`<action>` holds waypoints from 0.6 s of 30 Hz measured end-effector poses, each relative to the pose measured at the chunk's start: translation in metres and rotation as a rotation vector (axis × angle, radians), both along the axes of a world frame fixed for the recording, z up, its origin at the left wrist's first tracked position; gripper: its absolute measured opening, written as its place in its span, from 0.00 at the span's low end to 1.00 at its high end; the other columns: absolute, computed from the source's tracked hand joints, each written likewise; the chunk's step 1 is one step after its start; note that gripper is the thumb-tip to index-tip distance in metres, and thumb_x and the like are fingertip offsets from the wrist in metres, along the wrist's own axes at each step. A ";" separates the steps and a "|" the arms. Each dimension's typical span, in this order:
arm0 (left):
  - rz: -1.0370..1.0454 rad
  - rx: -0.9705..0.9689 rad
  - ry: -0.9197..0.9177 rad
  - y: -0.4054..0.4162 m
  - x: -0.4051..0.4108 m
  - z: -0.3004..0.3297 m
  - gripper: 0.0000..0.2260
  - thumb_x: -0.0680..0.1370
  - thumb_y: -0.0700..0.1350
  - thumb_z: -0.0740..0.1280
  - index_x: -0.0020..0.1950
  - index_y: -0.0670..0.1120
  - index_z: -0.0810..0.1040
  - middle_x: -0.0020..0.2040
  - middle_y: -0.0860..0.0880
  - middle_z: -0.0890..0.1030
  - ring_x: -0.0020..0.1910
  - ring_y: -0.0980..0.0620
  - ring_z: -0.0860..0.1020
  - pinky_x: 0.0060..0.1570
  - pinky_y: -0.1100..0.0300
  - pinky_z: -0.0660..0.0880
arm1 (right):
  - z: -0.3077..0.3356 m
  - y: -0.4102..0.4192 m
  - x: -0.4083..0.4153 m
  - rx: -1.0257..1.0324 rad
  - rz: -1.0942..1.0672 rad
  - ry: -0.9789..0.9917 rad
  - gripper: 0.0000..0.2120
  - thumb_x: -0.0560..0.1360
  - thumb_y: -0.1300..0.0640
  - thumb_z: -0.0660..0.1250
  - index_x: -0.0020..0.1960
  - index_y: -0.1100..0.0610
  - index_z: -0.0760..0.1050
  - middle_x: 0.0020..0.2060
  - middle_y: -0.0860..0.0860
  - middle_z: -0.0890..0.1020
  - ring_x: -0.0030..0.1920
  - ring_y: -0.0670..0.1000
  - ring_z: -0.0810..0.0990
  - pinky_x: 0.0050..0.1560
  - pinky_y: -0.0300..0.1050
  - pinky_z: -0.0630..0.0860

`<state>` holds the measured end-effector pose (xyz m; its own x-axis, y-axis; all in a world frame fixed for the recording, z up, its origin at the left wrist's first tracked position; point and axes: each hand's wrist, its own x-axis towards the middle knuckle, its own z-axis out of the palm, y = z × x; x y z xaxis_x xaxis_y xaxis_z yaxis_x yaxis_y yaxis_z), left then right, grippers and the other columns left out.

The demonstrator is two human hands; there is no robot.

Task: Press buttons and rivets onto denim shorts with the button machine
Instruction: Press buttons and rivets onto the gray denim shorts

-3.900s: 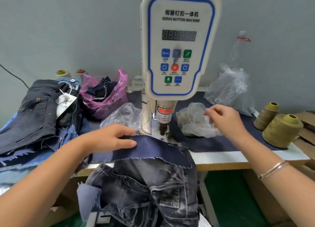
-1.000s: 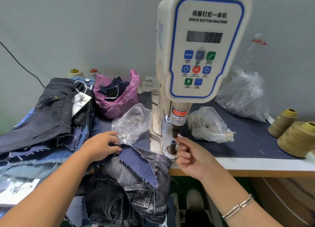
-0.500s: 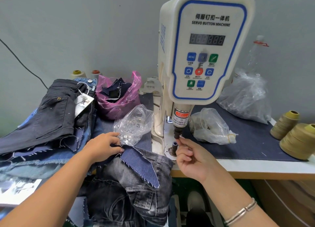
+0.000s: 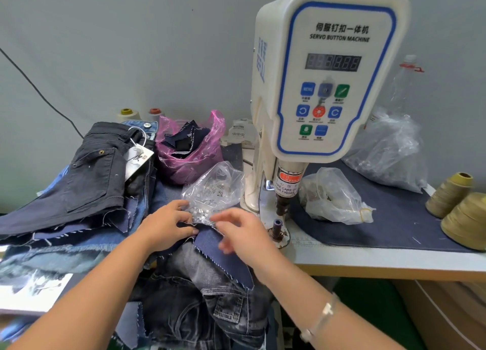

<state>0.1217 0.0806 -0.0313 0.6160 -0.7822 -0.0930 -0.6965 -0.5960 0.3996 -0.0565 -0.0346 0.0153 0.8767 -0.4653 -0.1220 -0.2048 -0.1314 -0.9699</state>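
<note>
Grey wall stood behind a worktable (image 4: 394, 260) whose top was covered with dark denim cloth. Nearest the camera, the grey washed denim shorts (image 4: 200, 305) hung over the front edge of the tabletop, with a darker blue flap folded up onto it. Being soft and limp, the shorts would likely sag and shift unless held flat, and the thick seams and waistband looked the firmest places to grip.

The left hand (image 4: 165, 227) pressed on the blue flap at the front edge, fingers curled over the cloth and seeming to pinch it. The right hand (image 4: 244, 234) hovered just beside it, blurred, fingers loosely spread; whether it held a small part could not be told.

Just past the fingers lay a clear bag of rivets (image 4: 213, 194), light and slippery, the pieces tiny and easy to drop. To its right stood the button machine (image 4: 323, 81), its lower die post (image 4: 276, 227) bare beneath the plunger, near the right hand.

Farther left lay a stack of dark shorts (image 4: 89, 170), with a pink bag (image 4: 189, 149) toward the back edge. A second clear bag (image 4: 334, 197) lay right of the machine, and thread cones (image 4: 457, 210) stood at the right edge.
</note>
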 end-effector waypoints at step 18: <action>0.014 -0.108 0.045 0.005 0.003 -0.007 0.12 0.73 0.54 0.72 0.33 0.57 0.74 0.78 0.56 0.54 0.73 0.52 0.61 0.66 0.53 0.65 | 0.009 -0.055 0.111 -1.336 0.043 0.344 0.13 0.76 0.65 0.60 0.59 0.59 0.74 0.54 0.57 0.80 0.55 0.58 0.79 0.47 0.47 0.68</action>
<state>0.1245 0.0860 -0.0378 0.6242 -0.7804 -0.0364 -0.6683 -0.5575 0.4925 0.0546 -0.0892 0.0243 0.9102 -0.3729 0.1802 -0.3782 -0.9257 -0.0054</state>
